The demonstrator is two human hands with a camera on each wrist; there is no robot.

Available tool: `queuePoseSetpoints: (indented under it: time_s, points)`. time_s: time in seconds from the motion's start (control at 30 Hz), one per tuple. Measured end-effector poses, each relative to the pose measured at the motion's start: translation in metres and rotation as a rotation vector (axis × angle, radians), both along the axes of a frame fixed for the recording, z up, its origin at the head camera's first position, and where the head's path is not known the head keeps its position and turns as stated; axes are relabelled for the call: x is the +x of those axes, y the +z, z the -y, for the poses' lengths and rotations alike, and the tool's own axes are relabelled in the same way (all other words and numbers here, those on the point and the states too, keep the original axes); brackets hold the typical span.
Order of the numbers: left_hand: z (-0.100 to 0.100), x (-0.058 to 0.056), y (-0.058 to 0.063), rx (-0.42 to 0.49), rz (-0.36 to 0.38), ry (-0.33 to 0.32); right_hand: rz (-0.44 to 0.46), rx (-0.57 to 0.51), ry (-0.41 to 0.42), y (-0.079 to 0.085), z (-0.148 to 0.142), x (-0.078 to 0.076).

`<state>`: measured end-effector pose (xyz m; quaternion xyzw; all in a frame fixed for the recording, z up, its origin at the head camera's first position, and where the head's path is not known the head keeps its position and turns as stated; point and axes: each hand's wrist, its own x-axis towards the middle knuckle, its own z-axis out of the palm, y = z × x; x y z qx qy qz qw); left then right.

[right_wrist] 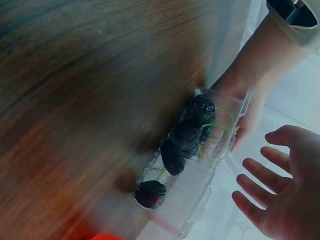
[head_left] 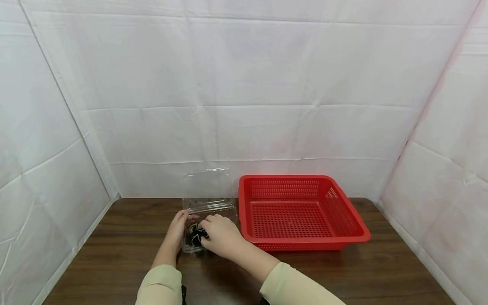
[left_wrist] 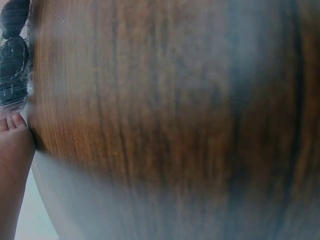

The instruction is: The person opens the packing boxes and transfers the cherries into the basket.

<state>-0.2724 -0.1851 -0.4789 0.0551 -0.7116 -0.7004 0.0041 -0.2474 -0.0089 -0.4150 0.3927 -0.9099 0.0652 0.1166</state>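
A clear plastic clamshell box [head_left: 228, 214] stands on the table with its lid [head_left: 209, 186] raised at the back. Dark, bumpy mulberries [right_wrist: 187, 132] with thin green stems lie inside, several in a cluster and one apart at the end. At the box's left side, my left hand [head_left: 177, 224] grips the wall; its fingers show through the plastic in the right wrist view. My right hand [head_left: 222, 235] is over the box. In the right wrist view its fingers [right_wrist: 260, 175] are spread, apart from the berries and holding nothing.
Right beside the box stands a red plastic basket [head_left: 291, 240] with slotted walls and a grid bottom. Both rest on a dark wooden table [head_left: 114, 254]. White sheeting [head_left: 267, 127] encloses the back and both sides.
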Motion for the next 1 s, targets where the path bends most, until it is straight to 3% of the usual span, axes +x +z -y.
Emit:
queuePoseSetpoints:
  time_s: [0.27, 0.8, 1.0]
  points:
    - [0.003, 0.001, 0.000, 0.001, -0.011, -0.006, 0.153, -0.021, -0.063, -0.008, 0.007, 0.000]
    - [-0.001, 0.001, -0.001, -0.016, -0.007, -0.010, 0.262, -0.047, -0.146, -0.022, 0.017, -0.006]
    - [0.002, -0.002, -0.003, -0.011, -0.012, -0.008, 0.248, -0.039, -0.137, -0.023, 0.021, -0.008]
